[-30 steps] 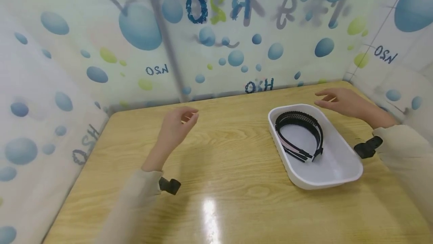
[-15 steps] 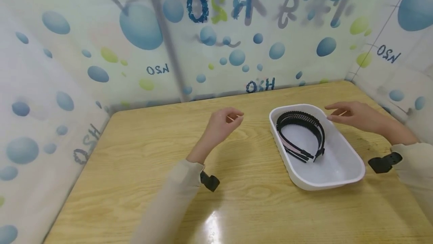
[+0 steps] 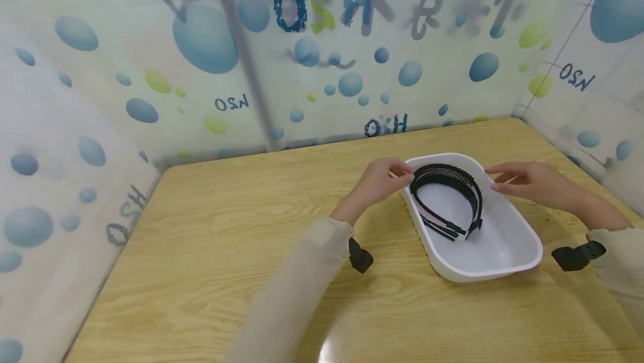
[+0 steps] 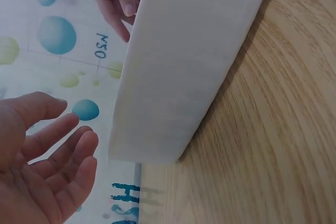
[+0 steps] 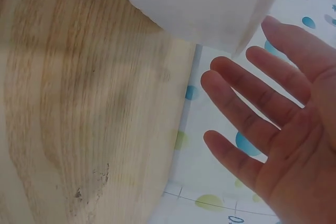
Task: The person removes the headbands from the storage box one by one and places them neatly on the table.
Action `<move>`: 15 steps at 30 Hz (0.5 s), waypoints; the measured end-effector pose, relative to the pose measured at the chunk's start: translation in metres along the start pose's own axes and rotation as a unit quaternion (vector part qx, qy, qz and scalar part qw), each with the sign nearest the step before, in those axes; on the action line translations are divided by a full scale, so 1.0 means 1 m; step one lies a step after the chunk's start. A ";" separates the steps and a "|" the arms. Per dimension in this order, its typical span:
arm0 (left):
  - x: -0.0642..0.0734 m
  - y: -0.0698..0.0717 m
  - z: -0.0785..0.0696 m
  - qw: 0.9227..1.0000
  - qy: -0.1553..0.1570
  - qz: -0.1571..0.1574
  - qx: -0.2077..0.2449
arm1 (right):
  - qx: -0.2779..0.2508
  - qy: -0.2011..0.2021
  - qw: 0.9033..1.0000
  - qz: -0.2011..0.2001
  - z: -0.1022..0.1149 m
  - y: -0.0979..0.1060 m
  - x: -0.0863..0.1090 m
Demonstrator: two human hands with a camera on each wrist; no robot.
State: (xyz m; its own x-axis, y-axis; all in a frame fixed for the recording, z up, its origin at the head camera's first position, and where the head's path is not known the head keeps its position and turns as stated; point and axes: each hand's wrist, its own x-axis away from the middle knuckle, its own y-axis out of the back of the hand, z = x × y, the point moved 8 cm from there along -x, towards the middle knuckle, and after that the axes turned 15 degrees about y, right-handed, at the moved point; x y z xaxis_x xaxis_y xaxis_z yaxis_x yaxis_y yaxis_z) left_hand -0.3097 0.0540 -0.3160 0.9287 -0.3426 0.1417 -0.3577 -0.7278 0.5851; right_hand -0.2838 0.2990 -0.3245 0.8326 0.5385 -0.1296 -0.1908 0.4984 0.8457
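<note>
A: Position of the headbands?
B: Nested black headbands lie inside the white plastic tray, in its far left part. Arches face the tray's far end; tips point toward its near end. A pinkish band shows among them along the tray's left wall.

A: Left hand?
B: Left hand is at the tray's left rim, toward the far end. Thumb and fingers are loosely bent, not closed on anything. Head view puts the fingertips at the rim; left wrist view shows a gap between hand and tray wall.

A: Right hand?
B: Right hand is at the tray's right rim, opposite the left. Fingers relaxed and spread, gripping nothing. Fingertips overlap the rim in the head view; cannot tell whether they touch. The two hands are apart, tray between them.

A: Surroundings?
B: Tray rests on a wood-grain tabletop. Beyond the tray hangs a printed sheet with blue and green drops and lettering. Nearer than the tray's far end, both forearms wear pale sleeves, each with a black wrist device at the cuff.
</note>
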 end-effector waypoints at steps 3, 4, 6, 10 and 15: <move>-0.008 -0.007 -0.008 1.000 -0.007 0.001 -0.004 | 0.003 0.006 1.000 -0.005 0.000 0.000 0.002; -0.010 -0.009 -0.011 1.000 -0.007 0.000 -0.008 | 0.003 0.008 1.000 -0.007 -0.001 -0.001 0.003; -0.015 -0.013 -0.016 1.000 -0.007 -0.001 -0.020 | 0.004 0.012 1.000 -0.010 -0.002 -0.001 0.004; -0.027 -0.020 -0.021 0.999 0.000 0.001 -0.048 | 0.003 0.025 0.999 -0.022 -0.004 -0.001 0.005; -0.040 -0.027 -0.027 0.997 0.006 0.014 -0.078 | -0.003 0.038 0.999 -0.031 -0.004 -0.001 0.004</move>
State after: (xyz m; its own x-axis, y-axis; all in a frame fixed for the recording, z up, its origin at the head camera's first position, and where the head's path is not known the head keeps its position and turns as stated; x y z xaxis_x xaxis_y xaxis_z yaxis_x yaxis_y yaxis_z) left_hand -0.3348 0.1037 -0.3160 0.9205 -0.3524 0.1688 -0.3642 -0.6174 0.6973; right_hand -0.2824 0.3038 -0.3282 0.8012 0.5561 -0.2209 -0.1430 0.5364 0.8318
